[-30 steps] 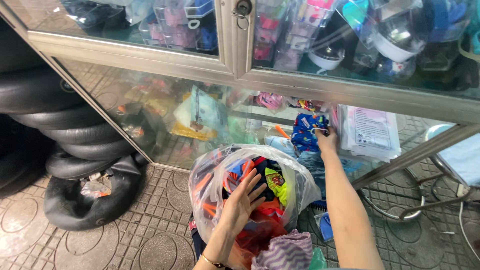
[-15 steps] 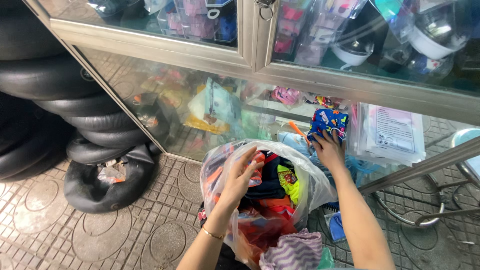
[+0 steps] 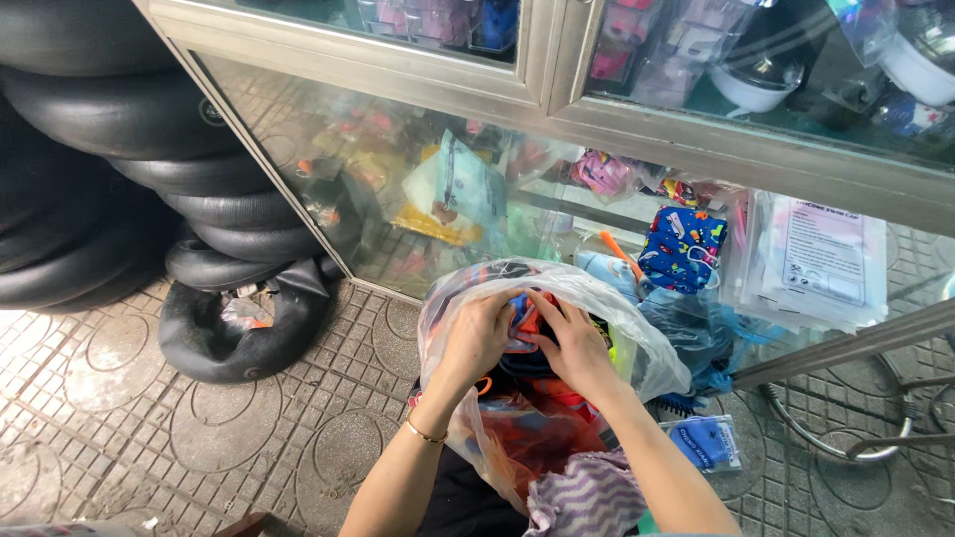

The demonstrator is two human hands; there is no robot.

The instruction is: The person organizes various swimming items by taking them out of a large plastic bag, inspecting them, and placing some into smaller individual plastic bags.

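Both hands are inside the mouth of the clear plastic bag (image 3: pixel 637 348): the left hand (image 3: pixel 477 338) and right hand (image 3: pixel 577 343) pinch 1 orange-and-blue cloth piece (image 3: pixel 524 320) at the top of the colourful heap. Bag looks mostly full; a blue patterned piece (image 3: pixel 681 249) lies on the glass cabinet (image 3: pixel 696 149) shelf beyond

The bag (image 3: pixel 647 348) is thin clear plastic, glossy and wrinkled, with soft matt cloth (image 3: pixel 517 343) inside. The cabinet frame (image 3: pixel 696 139) is brushed metal with smooth reflecting glass. The inner tubes (image 3: pixel 119 109) are matt black rubber (a little dusty). The floor tiles (image 3: pixel 119 398) look rough.
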